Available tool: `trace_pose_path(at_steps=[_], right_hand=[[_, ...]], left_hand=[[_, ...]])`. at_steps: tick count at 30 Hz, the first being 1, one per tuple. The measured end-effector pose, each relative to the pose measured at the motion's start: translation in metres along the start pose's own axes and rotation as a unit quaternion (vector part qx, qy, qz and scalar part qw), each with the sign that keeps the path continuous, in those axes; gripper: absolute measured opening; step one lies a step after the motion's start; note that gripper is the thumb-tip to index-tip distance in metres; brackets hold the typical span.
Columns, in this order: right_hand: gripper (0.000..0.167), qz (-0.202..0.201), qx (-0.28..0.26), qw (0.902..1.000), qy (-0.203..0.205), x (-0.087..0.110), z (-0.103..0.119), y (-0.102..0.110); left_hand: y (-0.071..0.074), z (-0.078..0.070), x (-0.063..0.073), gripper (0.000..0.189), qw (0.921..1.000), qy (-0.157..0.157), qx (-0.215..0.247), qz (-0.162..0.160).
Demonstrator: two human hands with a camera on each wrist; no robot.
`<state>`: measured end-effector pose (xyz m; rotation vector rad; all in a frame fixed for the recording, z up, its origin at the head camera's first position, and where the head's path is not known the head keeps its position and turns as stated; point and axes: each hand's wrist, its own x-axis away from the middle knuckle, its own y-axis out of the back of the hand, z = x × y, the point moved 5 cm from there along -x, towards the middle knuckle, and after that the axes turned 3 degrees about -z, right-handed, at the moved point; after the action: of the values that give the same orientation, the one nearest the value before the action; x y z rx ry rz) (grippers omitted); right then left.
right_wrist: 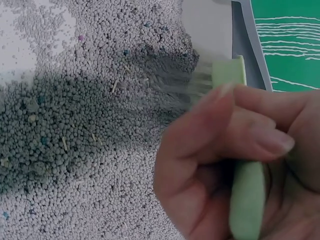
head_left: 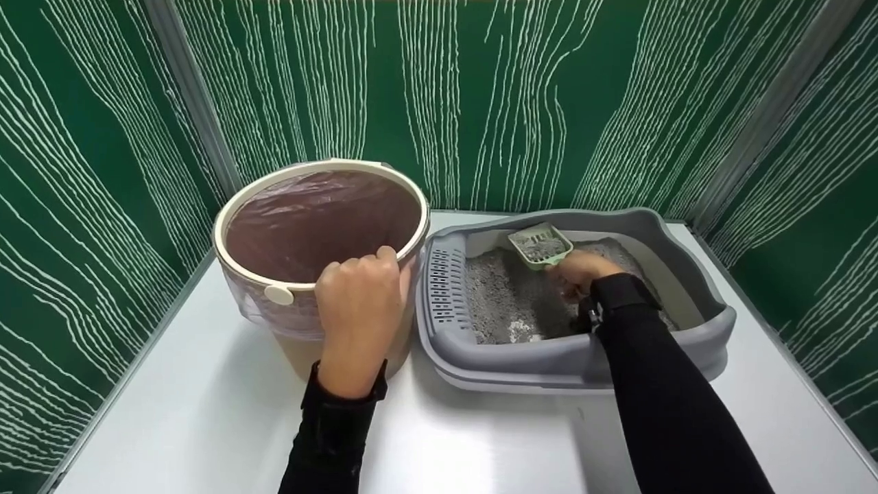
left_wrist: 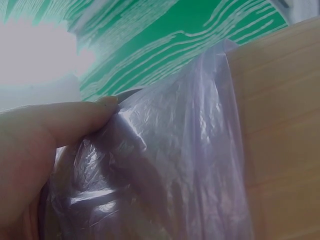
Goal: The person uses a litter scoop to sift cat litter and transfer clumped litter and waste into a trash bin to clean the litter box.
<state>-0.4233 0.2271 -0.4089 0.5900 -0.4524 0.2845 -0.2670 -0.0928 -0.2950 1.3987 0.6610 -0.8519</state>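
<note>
My right hand (head_left: 583, 271) grips the handle of a light green litter scoop (head_left: 540, 245), held over the far part of a grey litter box (head_left: 480, 357). Some grey litter lies in the slotted scoop. In the right wrist view my fingers curl round the green handle (right_wrist: 247, 200), above the grey granular cat litter (right_wrist: 90, 130). My left hand (head_left: 363, 295) grips the near right rim of a cream trash can (head_left: 233, 240). A thin, translucent bag (left_wrist: 175, 150) lines the can and folds over its rim; in the left wrist view my thumb presses on it.
Both containers stand side by side on a white table (head_left: 206, 412). Green walls (head_left: 507, 103) with white wavy lines rise behind and at both sides. A slotted step (head_left: 446, 288) forms the litter box's left end, beside the can.
</note>
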Motion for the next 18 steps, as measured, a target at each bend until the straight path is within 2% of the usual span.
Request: trace_pose_path(at_steps=[3, 6, 11, 13, 15, 18], right_hand=[[0.017, 0.004, -0.006, 1.0, -0.001, 0.005, 0.005, -0.002], [0.008, -0.001, -0.007, 1.0, 0.006, 0.011, 0.007, -0.004], [0.011, -0.019, 0.08, 0.9965, 0.018, 0.006, 0.002, -0.001], [0.015, -0.024, 0.097, 0.9948, 0.017, 0.004, 0.0, 0.002], [0.014, -0.028, 0.084, 0.9959, 0.015, 0.002, 0.0, 0.003], [0.014, -0.019, 0.023, 0.9994, 0.02, 0.002, 0.003, 0.003]], left_hand=[[0.0, 0.002, 0.001, 0.044, 1.0, 0.002, 0.003, -0.001], [0.001, 0.002, 0.0, 0.043, 1.0, 0.002, 0.009, 0.0], [0.002, 0.003, 0.001, 0.043, 0.9999, 0.0, 0.011, 0.003], [0.003, 0.002, 0.001, 0.044, 0.9999, -0.003, 0.011, 0.004], [0.003, 0.002, 0.0, 0.044, 0.9999, -0.004, 0.012, 0.005], [0.002, 0.002, 0.0, 0.044, 0.9999, -0.005, 0.011, 0.008]])
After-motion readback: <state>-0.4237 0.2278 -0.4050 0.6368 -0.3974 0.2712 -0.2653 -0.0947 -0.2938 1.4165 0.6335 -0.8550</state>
